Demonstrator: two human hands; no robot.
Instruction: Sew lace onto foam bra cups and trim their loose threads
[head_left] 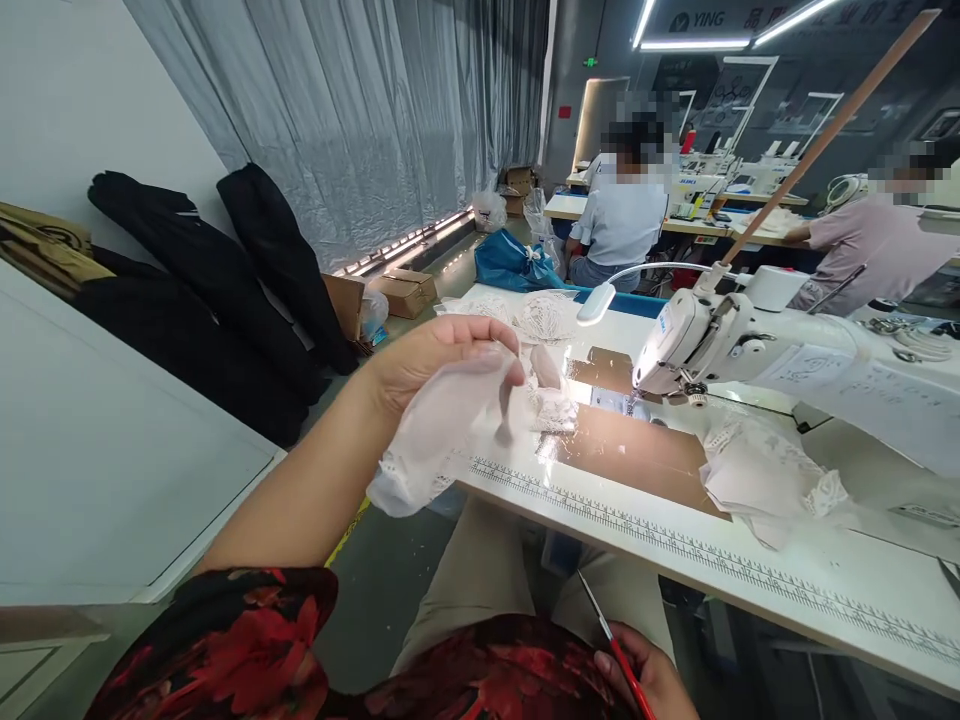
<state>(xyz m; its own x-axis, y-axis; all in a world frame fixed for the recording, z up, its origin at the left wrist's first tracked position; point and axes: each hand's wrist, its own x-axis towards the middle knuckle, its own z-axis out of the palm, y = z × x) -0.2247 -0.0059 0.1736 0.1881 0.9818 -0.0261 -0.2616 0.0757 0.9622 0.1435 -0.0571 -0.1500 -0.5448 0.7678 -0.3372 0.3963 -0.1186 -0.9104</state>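
Two hands were in view, both occupied. The left hand [461, 348] pinched a sheer, pale fabric piece [450, 420] between thumb and fingers, raised at the near left corner of the desk [840, 562]; the cloth drooped from the grip, its lace-trimmed lower end out past the desk's edge. The right hand [646, 668], low and close to the lap, was wrapped around a red-handled tool [628, 668], its slim metal point angled up and to the left.

Just beyond the held cloth, bunched lace [555, 405] lay on the desk; could not tell whether it was joined to the held piece. Farther back sat pale lacy pieces [544, 315]. A white sewing machine [765, 335] stood to the right, its needle area lit, a brown panel [637, 455] in front. A heap of lace-trimmed fabric [772, 480] lay at the panel's right end. A ruler strip [630, 525] ran along the near edge.

Beyond the desk: a blue bag [510, 262] rested near a co-worker in light blue [626, 220].
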